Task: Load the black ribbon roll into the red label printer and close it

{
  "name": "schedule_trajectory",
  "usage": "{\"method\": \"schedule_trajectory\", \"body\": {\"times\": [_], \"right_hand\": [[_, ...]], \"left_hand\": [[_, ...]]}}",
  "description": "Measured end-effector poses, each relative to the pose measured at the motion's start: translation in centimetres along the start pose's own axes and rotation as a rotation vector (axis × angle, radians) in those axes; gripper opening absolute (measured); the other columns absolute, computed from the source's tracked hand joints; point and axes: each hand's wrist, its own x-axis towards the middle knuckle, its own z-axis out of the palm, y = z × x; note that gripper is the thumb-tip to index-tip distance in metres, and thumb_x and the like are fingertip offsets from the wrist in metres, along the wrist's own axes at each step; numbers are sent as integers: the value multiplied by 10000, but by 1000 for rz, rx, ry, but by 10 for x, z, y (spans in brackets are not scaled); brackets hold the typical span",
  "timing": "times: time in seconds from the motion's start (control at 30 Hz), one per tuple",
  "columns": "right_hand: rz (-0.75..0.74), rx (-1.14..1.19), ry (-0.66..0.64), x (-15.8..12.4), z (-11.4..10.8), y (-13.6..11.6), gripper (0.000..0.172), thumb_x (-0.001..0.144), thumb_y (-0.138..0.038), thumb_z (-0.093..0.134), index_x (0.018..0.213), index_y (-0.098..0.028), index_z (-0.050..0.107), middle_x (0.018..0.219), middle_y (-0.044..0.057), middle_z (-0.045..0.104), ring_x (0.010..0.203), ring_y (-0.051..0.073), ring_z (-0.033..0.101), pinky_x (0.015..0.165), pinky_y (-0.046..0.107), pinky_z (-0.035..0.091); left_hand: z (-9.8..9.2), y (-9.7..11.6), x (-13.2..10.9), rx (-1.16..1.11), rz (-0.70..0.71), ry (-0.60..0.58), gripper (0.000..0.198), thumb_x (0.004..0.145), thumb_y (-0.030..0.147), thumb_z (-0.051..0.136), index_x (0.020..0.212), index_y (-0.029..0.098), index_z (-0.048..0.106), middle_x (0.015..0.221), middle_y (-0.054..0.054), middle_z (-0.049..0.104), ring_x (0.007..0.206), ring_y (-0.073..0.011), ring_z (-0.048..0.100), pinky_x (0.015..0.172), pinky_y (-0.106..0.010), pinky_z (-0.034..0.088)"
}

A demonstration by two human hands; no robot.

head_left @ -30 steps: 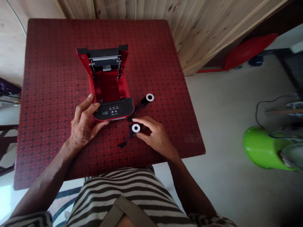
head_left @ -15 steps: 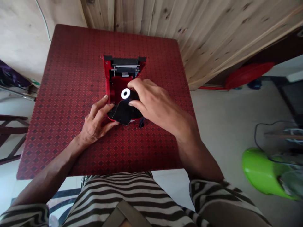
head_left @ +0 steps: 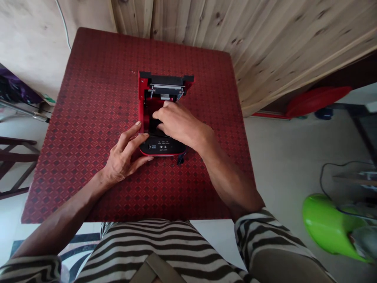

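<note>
A small red and black printer point(head_left: 166, 147) stands on the table with its lid raised at the back. Along its front, the black panel shows small buttons and white lettering. My left hand point(head_left: 121, 159) grips the printer's front left corner, fingers on top and thumb along the front edge. My right hand point(head_left: 181, 125) reaches down into the open bay from the right, fingers curled around the black paper roll point(head_left: 154, 124). Most of that roll is hidden by my hand and the bay walls.
Red patterned cloth covers the table point(head_left: 94, 102). A wooden plank wall point(head_left: 200, 27) rises behind it. On the floor to the right is a green plastic stool point(head_left: 321, 224), with a cable near it. Part of a dark wooden chair point(head_left: 17, 157) shows at left.
My right hand has lowered the black roll into the printer's bay. Its white core and loose black end no longer show, and the front panel is uncovered. My left hand keeps its grip.
</note>
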Motion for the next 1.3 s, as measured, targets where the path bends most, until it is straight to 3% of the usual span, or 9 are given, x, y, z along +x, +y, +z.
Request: {"method": "schedule_trajectory", "body": {"times": [0.2, 0.37, 0.53, 0.7, 0.83, 0.93, 1.07, 1.2, 1.3], "right_hand": [[-12, 130, -30, -17, -34, -15, 161, 1007, -111, 646, 1046, -190, 781, 1015, 75, 789, 1026, 253, 717, 1012, 447, 554], [-42, 230, -3, -52, -58, -36, 206, 1081, -260, 605, 1049, -180, 792, 1026, 62, 814, 972, 224, 718, 953, 396, 561], [9, 271, 165, -67, -39, -40, 171, 1063, -188, 620, 1081, -203, 789, 1067, 48, 835, 987, 210, 733, 941, 383, 575], [60, 199, 340, -71, -22, -47, 181, 1069, -176, 601, 998, -219, 762, 954, 40, 826, 920, 204, 744, 881, 368, 574], [83, 202, 474, -77, -14, -59, 191, 1069, -147, 582, 1032, -247, 741, 957, 35, 826, 953, 204, 761, 887, 383, 584], [53, 219, 568, -82, -9, -69, 217, 1040, -100, 606, 1087, -273, 728, 999, 16, 835, 998, 198, 775, 909, 385, 599], [34, 191, 634, -85, -5, -76, 240, 1015, -72, 632, 1143, -260, 709, 1035, 28, 835, 1034, 202, 772, 899, 377, 620], [42, 113, 710, -89, -2, -80, 296, 984, -50, 660, 1177, -271, 698, 1029, 37, 814, 988, 211, 749, 898, 384, 622], [82, 92, 703, -93, 1, -82, 322, 984, -58, 651, 1185, -303, 706, 1063, 36, 797, 994, 214, 732, 907, 394, 607]], "left_hand": [[0, -1, 0, 6, 7, 15, 782, 932, 431, 813, 1588, 271, 420, 1594, -185, 536, 1448, -337, 610, 1163, -503, 603], [0, 1, 2, -9, 1, 12, 770, 938, 430, 806, 1589, 262, 432, 1596, -182, 539, 1453, -329, 604, 1153, -469, 611], [0, 3, 2, -9, -6, 22, 743, 948, 412, 802, 1581, 266, 442, 1585, -177, 545, 1440, -303, 611, 1154, -450, 604], [-19, 4, 9, -85, -59, 7, 796, 991, 638, 660, 1627, 252, 378, 1543, -172, 580, 1422, -342, 603, 1150, -548, 587], [-37, -4, 50, 3, -59, 71, 770, 1032, 689, 535, 1665, 300, 331, 1597, -119, 535, 1507, -341, 503, 1212, -555, 530], [-36, -20, 94, 33, -78, 69, 731, 1080, 659, 451, 1676, 263, 307, 1688, -115, 418, 1581, -342, 405, 1217, -509, 520], [-26, -31, 127, -64, -69, 12, 677, 1108, 640, 369, 1624, 203, 405, 1485, -142, 621, 1390, -289, 605, 1179, -483, 529], [-27, -17, 108, -112, -35, 7, 527, 1144, 498, 353, 1456, 173, 627, 1219, -110, 739, 1136, -237, 702, 1036, -423, 589], [-29, -7, 80, -154, -8, -64, 453, 1143, 440, 381, 1377, 214, 696, 1312, -101, 713, 1244, -234, 689, 1113, -420, 569]]}}
